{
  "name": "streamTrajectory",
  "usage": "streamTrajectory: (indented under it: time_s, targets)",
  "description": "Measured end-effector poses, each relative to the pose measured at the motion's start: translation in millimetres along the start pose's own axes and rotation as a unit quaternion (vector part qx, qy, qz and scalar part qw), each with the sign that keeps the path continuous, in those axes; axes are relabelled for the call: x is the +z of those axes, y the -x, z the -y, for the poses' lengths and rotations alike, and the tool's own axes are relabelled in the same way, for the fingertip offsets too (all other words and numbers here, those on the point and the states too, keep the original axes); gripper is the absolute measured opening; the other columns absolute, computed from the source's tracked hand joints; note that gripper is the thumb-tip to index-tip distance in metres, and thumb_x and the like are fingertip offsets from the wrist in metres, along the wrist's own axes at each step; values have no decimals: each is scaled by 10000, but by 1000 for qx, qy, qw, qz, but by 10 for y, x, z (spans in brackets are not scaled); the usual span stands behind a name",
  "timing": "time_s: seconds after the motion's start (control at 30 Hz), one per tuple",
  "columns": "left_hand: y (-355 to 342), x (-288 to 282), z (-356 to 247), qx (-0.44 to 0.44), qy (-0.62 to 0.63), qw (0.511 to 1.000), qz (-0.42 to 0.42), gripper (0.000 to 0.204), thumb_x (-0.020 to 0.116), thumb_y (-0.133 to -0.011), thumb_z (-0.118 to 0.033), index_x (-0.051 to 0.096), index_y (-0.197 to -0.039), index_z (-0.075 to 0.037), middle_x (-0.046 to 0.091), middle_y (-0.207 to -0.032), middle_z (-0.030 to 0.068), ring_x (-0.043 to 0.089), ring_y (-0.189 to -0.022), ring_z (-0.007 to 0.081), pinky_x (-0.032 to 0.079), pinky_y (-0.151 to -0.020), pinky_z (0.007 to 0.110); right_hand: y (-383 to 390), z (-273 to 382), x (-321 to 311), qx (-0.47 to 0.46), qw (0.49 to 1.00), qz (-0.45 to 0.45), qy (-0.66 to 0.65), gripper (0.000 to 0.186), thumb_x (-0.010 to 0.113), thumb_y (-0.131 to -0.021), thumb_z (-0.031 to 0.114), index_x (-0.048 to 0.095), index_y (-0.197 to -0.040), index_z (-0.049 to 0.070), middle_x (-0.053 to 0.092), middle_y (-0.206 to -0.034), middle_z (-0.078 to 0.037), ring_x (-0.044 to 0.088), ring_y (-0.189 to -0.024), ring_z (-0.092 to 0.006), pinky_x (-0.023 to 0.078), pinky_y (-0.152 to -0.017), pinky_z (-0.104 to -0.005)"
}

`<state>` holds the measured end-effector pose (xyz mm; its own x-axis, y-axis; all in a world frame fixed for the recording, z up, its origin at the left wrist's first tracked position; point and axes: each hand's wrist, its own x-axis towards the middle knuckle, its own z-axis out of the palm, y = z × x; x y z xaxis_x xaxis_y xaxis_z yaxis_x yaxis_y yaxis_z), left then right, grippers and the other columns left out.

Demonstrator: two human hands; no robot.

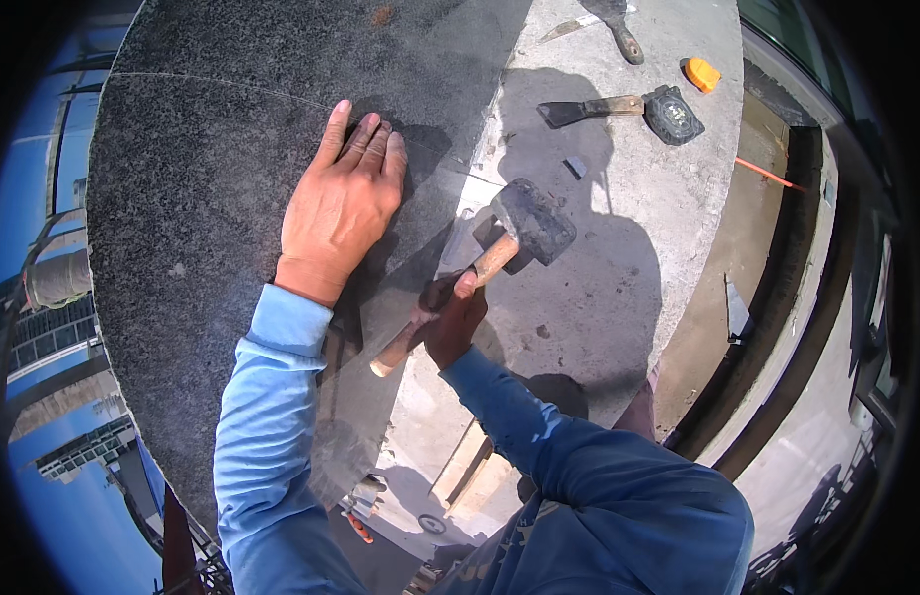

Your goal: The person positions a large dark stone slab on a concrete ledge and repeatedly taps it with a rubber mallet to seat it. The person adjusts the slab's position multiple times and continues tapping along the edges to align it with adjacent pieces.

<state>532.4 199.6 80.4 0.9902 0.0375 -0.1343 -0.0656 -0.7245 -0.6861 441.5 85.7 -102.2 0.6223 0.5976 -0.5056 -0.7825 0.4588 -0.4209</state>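
My left hand (343, 198) rests palm down on the dark speckled stone slab (182, 159), fingertips near a thin pale line across it. My right hand (455, 317) grips the wooden handle of a black-headed mallet (539, 218), held near the slab's right edge, over where the dark stone meets the pale surface (579, 297). A small grey piece (575, 167) lies on the pale surface just beyond the mallet.
At the upper right lie two scrapers (564, 114), a thin blade (569, 26), a dark tape measure (671, 117) and an orange block (702, 74). Further right are a recessed channel (698, 407), an orange rod (762, 174) and a triangular trowel (736, 307). Railings and sky show at left.
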Motion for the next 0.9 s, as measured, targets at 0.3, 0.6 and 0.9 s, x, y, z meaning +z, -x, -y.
streamTrajectory:
  time_s: [0.3, 0.6, 0.9]
  targets:
    - [23, 15, 7, -9, -1, 1000, 23, 374, 506, -948, -125, 631, -1285, -22, 673, -1305, 108, 558, -1330, 205, 218, -1262, 466, 1, 106, -137, -19, 998, -51, -37, 430, 489, -1053, 483, 431, -850, 108, 435, -557, -5, 466, -431, -132, 444, -418, -330]
    - [35, 42, 15, -8, 2, 1000, 8, 353, 501, -956, -144, 652, -1244, -8, 694, -1263, 113, 576, -1311, 213, 218, -1259, 473, 68, 94, -238, 67, 995, 27, 62, 387, 505, -1060, 407, 451, -844, 90, 459, -584, -2, 485, -455, -119, 407, -415, -310]
    - [-8, -33, -13, -9, 5, 999, 39, 396, 497, -948, -145, 624, -1298, -9, 675, -1302, 93, 540, -1350, 211, 208, -1261, 491, -30, -51, -212, -8, 993, 59, 102, 344, 494, -1071, 375, 409, -856, 120, 405, -574, 13, 413, -429, -97, 411, -419, -311]
